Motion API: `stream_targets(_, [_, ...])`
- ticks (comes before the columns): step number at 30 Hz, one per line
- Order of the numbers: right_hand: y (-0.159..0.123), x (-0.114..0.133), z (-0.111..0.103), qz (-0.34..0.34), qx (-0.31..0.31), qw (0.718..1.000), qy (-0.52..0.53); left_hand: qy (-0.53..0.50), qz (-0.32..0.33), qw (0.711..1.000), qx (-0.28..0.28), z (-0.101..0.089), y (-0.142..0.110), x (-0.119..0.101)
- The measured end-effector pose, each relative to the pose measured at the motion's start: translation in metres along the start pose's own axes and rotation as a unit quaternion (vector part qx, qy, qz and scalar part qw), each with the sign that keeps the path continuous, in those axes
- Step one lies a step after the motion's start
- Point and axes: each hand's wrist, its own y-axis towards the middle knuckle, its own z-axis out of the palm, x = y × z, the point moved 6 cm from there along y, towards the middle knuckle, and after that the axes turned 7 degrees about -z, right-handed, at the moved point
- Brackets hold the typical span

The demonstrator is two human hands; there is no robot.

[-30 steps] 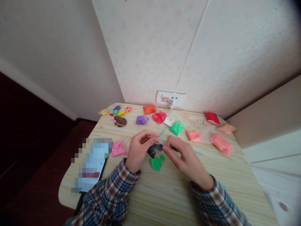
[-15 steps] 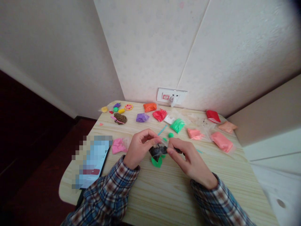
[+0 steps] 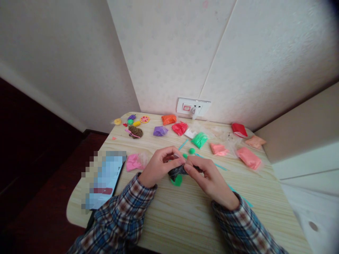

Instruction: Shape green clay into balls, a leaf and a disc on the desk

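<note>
Both my grips, left hand [image 3: 162,166] and right hand [image 3: 208,177], pinch the crumpled black packet [image 3: 177,172] of clear plastic. Packet held over the far part of the flat green clay-like disc [image 3: 177,181]; contact undetermined. Judged step: working the plastic. Next move calls for firm pinching.

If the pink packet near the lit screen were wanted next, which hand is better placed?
Probably the left hand: the pink packet lies beside it, while the right hand is farther off. Both hands are on the black packet, though.

Bright packets [image 3: 168,120] on wood-grained table [image 3: 180,215]
</note>
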Motion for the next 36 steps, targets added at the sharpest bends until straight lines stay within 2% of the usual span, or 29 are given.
stream_targets(4, [-0.001,0.002,-0.002,0.011,0.000,1.000,-0.002,-0.001,0.033,0.999,-0.034,-0.005,-0.002,-0.004])
stream_targets(9, [-0.002,0.002,-0.003,0.007,-0.032,0.999,-0.005,-0.002,0.014,1.000,-0.020,-0.001,0.000,-0.001])
stream_targets(10, [-0.002,0.000,-0.003,0.016,-0.038,0.999,0.001,0.006,0.018,0.999,-0.030,-0.003,0.001,-0.003])
stream_targets(12, [-0.002,-0.008,-0.003,0.037,-0.049,0.998,0.020,0.040,0.038,0.994,-0.093,-0.015,0.000,-0.007])
stream_targets(15, [-0.003,-0.024,-0.007,0.066,-0.094,0.990,0.085,0.145,0.074,0.958,-0.236,-0.043,-0.004,-0.015])
stream_targets(18, [-0.005,-0.039,-0.010,0.102,-0.132,0.962,0.215,0.279,0.071,0.902,-0.322,-0.064,-0.006,-0.017])
stream_targets(21, [-0.009,-0.045,-0.010,0.153,-0.126,0.940,0.276,0.368,0.064,0.860,-0.348,-0.074,-0.004,-0.015])
stream_targets(24, [-0.012,-0.046,-0.016,0.174,-0.133,0.942,0.256,0.413,0.071,0.839,-0.346,-0.074,-0.002,-0.014])
stream_targets(29, [-0.011,-0.047,-0.023,0.150,-0.165,0.936,0.271,0.412,0.159,0.797,-0.412,-0.066,-0.013,-0.029])
stream_targets(30, [-0.011,-0.048,-0.024,0.146,-0.174,0.934,0.275,0.389,0.177,0.807,-0.408,-0.062,-0.014,-0.031])
stream_targets(31, [-0.011,-0.048,-0.024,0.142,-0.182,0.933,0.276,0.352,0.185,0.834,-0.382,-0.057,-0.013,-0.031])
stream_targets(32, [-0.011,-0.048,-0.024,0.135,-0.190,0.934,0.272,0.301,0.178,0.877,-0.330,-0.050,-0.010,-0.029])
stream_targets(34, [-0.009,-0.045,-0.023,0.105,-0.202,0.940,0.253,0.171,0.107,0.964,-0.174,-0.029,0.001,-0.016])
stream_targets(35, [-0.008,-0.043,-0.023,0.086,-0.205,0.944,0.242,0.107,0.058,0.988,-0.095,-0.016,0.005,-0.008])
stream_targets(36, [-0.007,-0.040,-0.022,0.067,-0.208,0.948,0.233,0.044,0.012,0.998,-0.033,-0.005,0.006,-0.001])
